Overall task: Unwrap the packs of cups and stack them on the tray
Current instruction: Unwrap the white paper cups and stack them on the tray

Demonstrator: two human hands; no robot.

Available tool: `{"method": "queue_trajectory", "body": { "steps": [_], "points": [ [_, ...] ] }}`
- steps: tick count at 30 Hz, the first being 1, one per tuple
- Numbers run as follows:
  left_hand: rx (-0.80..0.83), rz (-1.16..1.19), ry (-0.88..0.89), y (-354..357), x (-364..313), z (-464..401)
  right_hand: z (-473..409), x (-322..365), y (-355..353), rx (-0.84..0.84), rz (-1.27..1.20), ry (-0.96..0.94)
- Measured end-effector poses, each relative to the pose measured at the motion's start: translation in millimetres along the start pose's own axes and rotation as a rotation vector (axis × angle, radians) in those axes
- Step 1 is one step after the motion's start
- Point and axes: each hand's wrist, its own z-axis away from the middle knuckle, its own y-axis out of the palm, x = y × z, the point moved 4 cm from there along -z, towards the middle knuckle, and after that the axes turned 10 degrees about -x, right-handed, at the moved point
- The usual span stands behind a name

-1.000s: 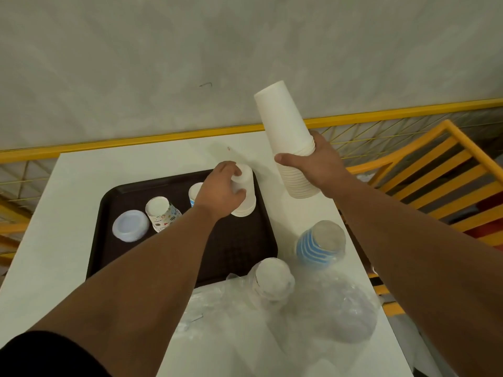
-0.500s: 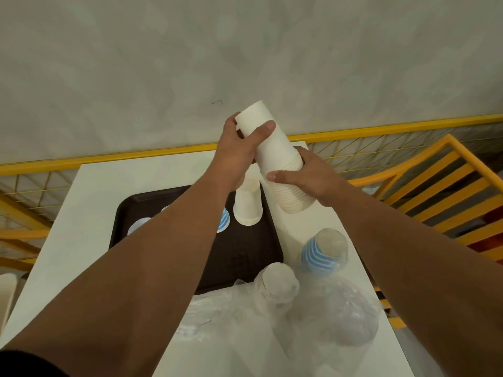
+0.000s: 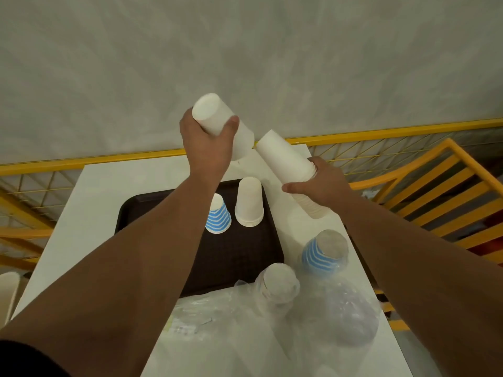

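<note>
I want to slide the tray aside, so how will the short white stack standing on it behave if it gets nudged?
The white stack stands upside down on its wide rims on the tray, so it probably resists tipping. Being a few thin cups, it is likely light and may skid. The blue-striped cup beside it could get bumped.

No legible text or labels

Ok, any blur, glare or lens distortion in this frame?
Head view: wide-angle bend curves the yellow rail; soft, even light, no hard shadows; clear plastic wrap looks hazy, without strong glare; left hand and right hand slightly soft but readable.
</note>
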Motion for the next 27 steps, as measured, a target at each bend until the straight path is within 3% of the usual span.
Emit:
{"method": "queue_trajectory", "body": {
  "steps": [6, 14, 20, 23, 25, 27],
  "points": [
    [0.381, -0.257, 0.161, 10.9, 31.0, 30.1, -6.1, -6.2, -1.5, -0.047, -0.078, 0.056],
    [0.578, -0.584, 0.182, 13.8, 76.1, 54.6, -5.2, -10.1, 0.9, -0.039, -0.137, 0.051],
    [0.644, -0.840, 0.353, 10.9, 93.9, 57.0, -5.0, -8.6, 1.5, -0.035, -0.170, 0.048],
    [0.440, -0.567, 0.355, 9.0, 63.0, 50.0, -3.6, -2.7, 1.5, -0.006, -0.234, 0.072],
    [0.324, -0.280, 0.137, 11.1, 35.4, 44.5, -1.4, 4.2, 1.9, 0.055, -0.320, 0.098],
    [0.420, -0.078, -0.119, 23.3, 13.3, 44.8, 1.3, 12.3, 3.7, 0.128, -0.377, 0.106]
  ]
}}
